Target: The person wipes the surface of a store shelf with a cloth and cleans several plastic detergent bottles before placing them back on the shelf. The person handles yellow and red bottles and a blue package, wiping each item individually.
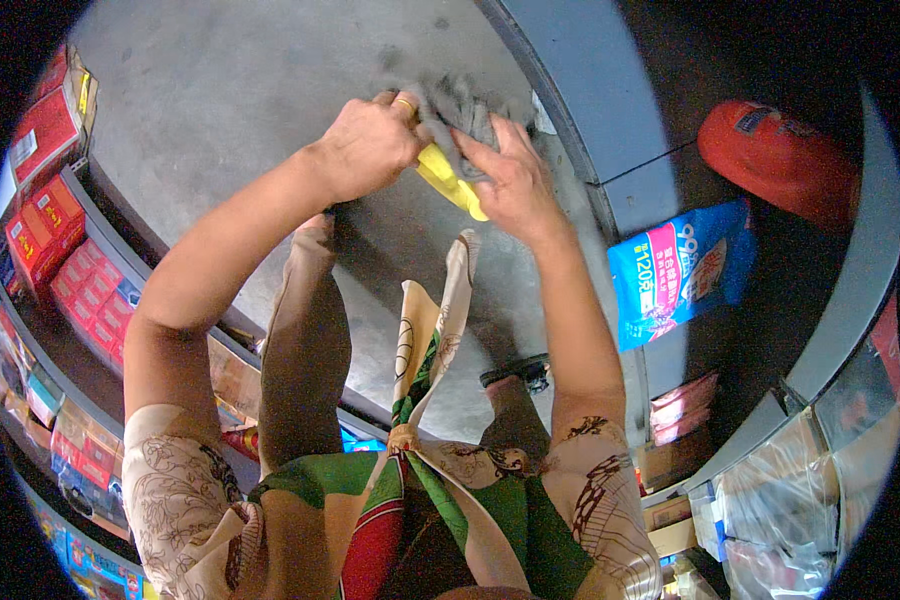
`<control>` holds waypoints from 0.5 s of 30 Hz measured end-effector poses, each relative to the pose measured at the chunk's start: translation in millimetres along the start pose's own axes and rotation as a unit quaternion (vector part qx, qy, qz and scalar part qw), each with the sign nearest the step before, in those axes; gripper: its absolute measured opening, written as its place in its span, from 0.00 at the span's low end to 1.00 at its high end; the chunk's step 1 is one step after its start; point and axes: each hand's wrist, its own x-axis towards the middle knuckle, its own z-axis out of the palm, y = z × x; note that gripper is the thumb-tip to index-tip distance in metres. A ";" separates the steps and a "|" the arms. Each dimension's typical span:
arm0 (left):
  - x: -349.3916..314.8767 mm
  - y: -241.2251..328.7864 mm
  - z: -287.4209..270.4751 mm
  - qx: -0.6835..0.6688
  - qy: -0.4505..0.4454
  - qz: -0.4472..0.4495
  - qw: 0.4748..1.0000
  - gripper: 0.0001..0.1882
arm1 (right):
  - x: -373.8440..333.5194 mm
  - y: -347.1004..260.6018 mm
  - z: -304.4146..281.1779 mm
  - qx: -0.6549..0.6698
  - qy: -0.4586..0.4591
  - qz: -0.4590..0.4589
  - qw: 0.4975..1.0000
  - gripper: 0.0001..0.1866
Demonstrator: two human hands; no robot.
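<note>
In front of me, above the grey floor, both my hands grip a bunched grey cloth (465, 125). My left hand (372, 145) is closed in a fist at its left side, with a ring on one finger. My right hand (515, 185) has its fingers wrapped round the right side of the bundle. A strip of yellow cloth (448, 180) hangs down between the two hands; whether it is part of the grey cloth I cannot tell. The grey cloth's far edge looks smeared by motion.
A grey shelf (630, 215) runs along the right, with a blue packet (680, 270) and a red rounded pack (770, 155) on it. Left are shelves with red boxes (45, 230) and pink boxes (90, 290). Plastic-wrapped goods (780, 490) stand at lower right. My scarf ends (420, 350) hang forward.
</note>
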 end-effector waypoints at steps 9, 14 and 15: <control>-11.5 24.3 19.4 -0.131 0.103 -0.241 0.956 0.18 | -67.0 69.0 12.2 0.109 0.175 0.195 0.959 0.25; -11.3 52.3 42.6 -0.272 0.087 -0.253 0.924 0.21 | -24.3 13.6 38.0 0.213 0.296 0.150 0.919 0.29; -6.4 56.4 42.0 -0.267 0.082 -0.252 0.926 0.20 | -11.1 6.1 48.9 0.114 0.290 0.130 0.941 0.29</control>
